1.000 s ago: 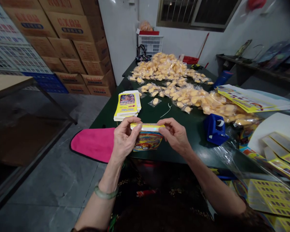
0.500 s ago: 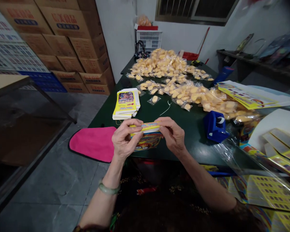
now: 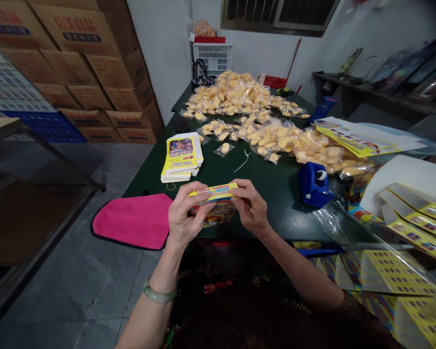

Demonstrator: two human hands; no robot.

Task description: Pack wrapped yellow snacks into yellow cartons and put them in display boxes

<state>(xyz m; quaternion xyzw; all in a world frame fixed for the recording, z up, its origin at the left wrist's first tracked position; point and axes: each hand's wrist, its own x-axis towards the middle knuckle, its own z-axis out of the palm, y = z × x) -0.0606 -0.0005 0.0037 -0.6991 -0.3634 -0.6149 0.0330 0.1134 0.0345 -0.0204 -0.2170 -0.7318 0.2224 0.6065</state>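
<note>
A small printed cardboard box [image 3: 220, 213], yellow along its top edge with a colourful front, is held up between both hands at the near edge of the table. My left hand [image 3: 187, 213] grips its left end, thumb in front and fingers along the top. At the other end, my right hand [image 3: 250, 206] pinches the top corner. The box's top flap lies down flat, and its back and underside are hidden. Just beyond my left hand sits a stack of yellow-and-white printed cards [image 3: 183, 155]. A white twist of string [image 3: 242, 161] lies beyond the box.
Wrapped yellow pieces [image 3: 240, 94] are heaped across the dark green table [image 3: 276, 194]. A blue tape dispenser [image 3: 315, 184] stands at right, near flat printed cartons [image 3: 396, 271] and clear plastic. A pink cloth-like piece [image 3: 134, 220] juts out at left. Brown cartons [image 3: 87, 29] are stacked behind.
The top flap of the box has gone from slightly raised, with a white gap under it, to pressed down. The whole view has shifted a little to the right.
</note>
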